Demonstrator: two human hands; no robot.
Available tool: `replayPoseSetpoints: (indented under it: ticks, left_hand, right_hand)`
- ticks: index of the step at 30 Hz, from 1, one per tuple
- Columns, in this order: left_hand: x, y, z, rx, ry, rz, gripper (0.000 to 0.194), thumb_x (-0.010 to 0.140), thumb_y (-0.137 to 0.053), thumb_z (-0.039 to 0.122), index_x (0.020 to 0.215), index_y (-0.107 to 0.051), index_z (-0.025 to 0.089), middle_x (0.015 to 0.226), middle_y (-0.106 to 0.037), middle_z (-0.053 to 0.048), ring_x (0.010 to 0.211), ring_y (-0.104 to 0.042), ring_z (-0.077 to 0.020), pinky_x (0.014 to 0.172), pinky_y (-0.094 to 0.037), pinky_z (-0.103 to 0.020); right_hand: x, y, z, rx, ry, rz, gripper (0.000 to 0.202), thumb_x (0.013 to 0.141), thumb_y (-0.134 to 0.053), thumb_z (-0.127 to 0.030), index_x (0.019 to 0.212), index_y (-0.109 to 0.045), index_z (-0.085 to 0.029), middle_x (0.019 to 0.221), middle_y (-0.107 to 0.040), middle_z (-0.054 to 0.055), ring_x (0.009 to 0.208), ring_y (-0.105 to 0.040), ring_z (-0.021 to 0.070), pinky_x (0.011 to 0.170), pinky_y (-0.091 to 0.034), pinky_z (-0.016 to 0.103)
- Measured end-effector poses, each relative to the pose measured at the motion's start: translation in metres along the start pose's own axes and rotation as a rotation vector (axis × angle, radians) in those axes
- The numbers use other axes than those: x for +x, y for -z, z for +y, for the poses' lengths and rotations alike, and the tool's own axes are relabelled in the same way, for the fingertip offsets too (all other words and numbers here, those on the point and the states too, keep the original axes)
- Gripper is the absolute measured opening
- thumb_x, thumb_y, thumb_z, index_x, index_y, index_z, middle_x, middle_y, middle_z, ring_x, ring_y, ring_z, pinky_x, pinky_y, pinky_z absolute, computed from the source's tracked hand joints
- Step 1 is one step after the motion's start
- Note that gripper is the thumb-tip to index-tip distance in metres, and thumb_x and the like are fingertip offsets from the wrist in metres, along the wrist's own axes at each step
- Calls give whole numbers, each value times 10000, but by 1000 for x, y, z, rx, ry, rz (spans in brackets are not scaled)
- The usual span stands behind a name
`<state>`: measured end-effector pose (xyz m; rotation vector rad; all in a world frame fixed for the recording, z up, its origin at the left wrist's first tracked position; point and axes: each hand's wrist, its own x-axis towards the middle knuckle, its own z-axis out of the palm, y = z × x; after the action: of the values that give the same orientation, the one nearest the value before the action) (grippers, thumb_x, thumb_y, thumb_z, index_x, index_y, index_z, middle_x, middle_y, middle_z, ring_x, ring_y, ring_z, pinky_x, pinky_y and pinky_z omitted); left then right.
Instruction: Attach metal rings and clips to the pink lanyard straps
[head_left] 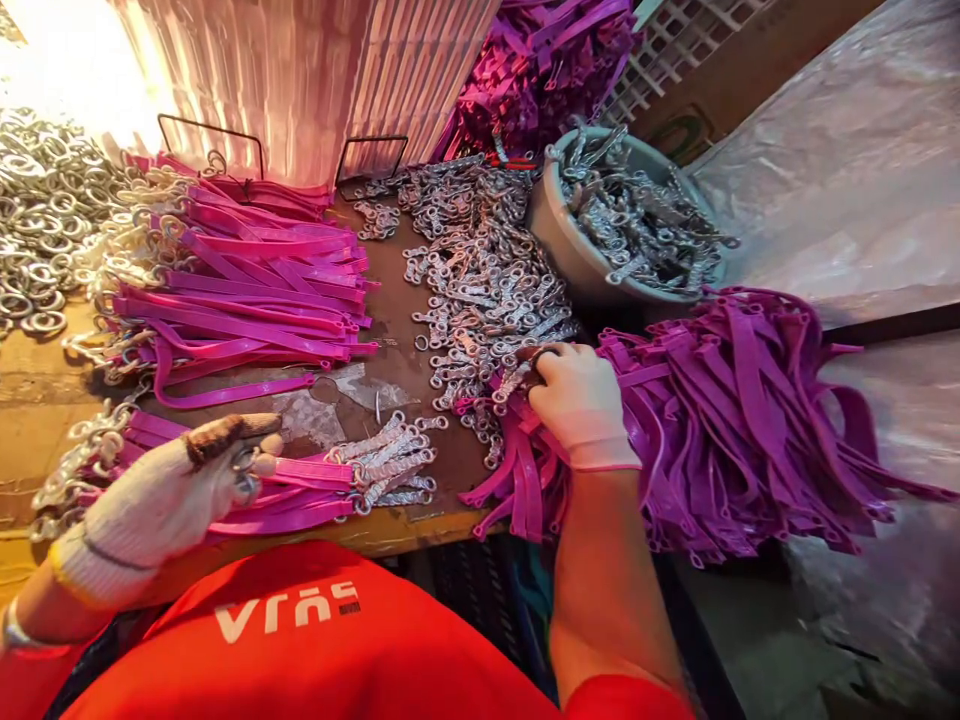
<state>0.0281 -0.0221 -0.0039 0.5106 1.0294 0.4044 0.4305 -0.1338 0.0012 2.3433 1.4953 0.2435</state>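
My left hand [172, 500], in a white knit glove with dark-stained fingers, is closed on a few small metal rings [245, 478]. It hovers over pink straps [300, 490] whose right ends carry twisted metal links [397, 460]. My right hand [581, 400], gloved too, has its fingers bent round a metal link [513, 386] at the edge of a heap of loose links [495, 290]; its fingertips are partly hidden. Under and beside that hand lie loose purple straps [720, 420].
Loose metal rings [45, 220] are heaped at the far left. Pink straps with metal ends [262, 270] lie stacked beside them. A grey bucket [555, 215] of metal links stands behind the right hand. More purple straps [547, 70] are piled at the back near a white grid [675, 50].
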Motion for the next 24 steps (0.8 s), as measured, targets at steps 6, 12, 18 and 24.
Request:
replayPoseSetpoints:
  ticks: [6, 12, 18, 24]
  left_hand:
    - [23, -20, -16, 73, 64, -162, 376, 735, -740, 121, 1090, -619, 122, 902, -698, -100, 651, -640, -109, 483, -462, -143]
    - [24, -20, -35, 331, 17, -206, 322, 881, -631, 410, 1047, -613, 135, 768, -724, -67, 338, -354, -22, 314, -214, -154]
    - [12, -18, -41, 449, -26, -182, 384, 832, -649, 515, 769, -627, 137, 568, -607, -9, 368, -389, -58, 328, -220, -182]
    - [-1, -12, -41, 412, 4, -248, 376, 824, -640, 527, 797, -624, 152, 582, -541, 20, 394, -358, -56, 352, -207, -191]
  right_hand:
    - [-7, -12, -4, -69, 279, -105, 253, 813, -520, -51, 891, -750, -121, 1325, -605, 169, 1256, -457, 349, 833, -430, 403]
    - [-11, -24, 8, 238, 282, 47, 255, 795, -530, 5, 758, -715, -167, 1145, -704, 174, 1138, -595, 284, 969, -426, 436]
    - [-46, 8, -77, 1102, 528, 180, 372, 858, -483, -82, 1145, -644, -256, 1070, -669, 65, 958, -666, 207, 825, -538, 358]
    - [-73, 33, -167, 1028, 766, 150, 568, 775, -457, 23, 1287, -539, -206, 1117, -637, 104, 1020, -641, 226, 859, -542, 346]
